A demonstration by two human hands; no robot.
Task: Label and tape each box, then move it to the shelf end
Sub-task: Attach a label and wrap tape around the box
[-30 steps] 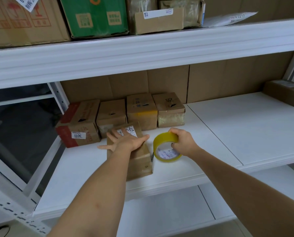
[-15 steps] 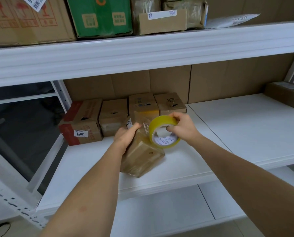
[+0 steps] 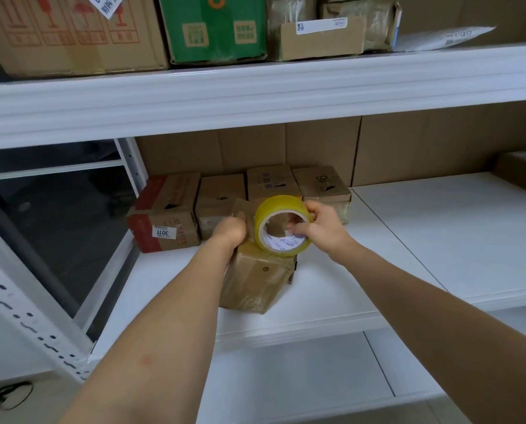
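Observation:
A small brown cardboard box (image 3: 255,280), wrapped in clear tape, stands tipped up on the white middle shelf (image 3: 332,289). My left hand (image 3: 231,232) grips its upper left edge. My right hand (image 3: 319,226) holds a yellow roll of tape (image 3: 281,226) against the top of the box, fingers through the roll's core. Behind stand several boxes in a row at the shelf's left end: a red-and-brown box (image 3: 165,214) with a white label, then three plain brown ones (image 3: 220,194).
The upper shelf (image 3: 255,90) carries large cartons, a green box (image 3: 215,26) and a white mailer. Another brown box (image 3: 522,172) sits at the far right of the middle shelf. A white upright post (image 3: 26,316) stands at left; a lower shelf lies below.
The box went from lying flat to tipped up on end. My right hand raised the tape roll from the shelf to the box's top; my left hand shifted from the top face to the upper edge.

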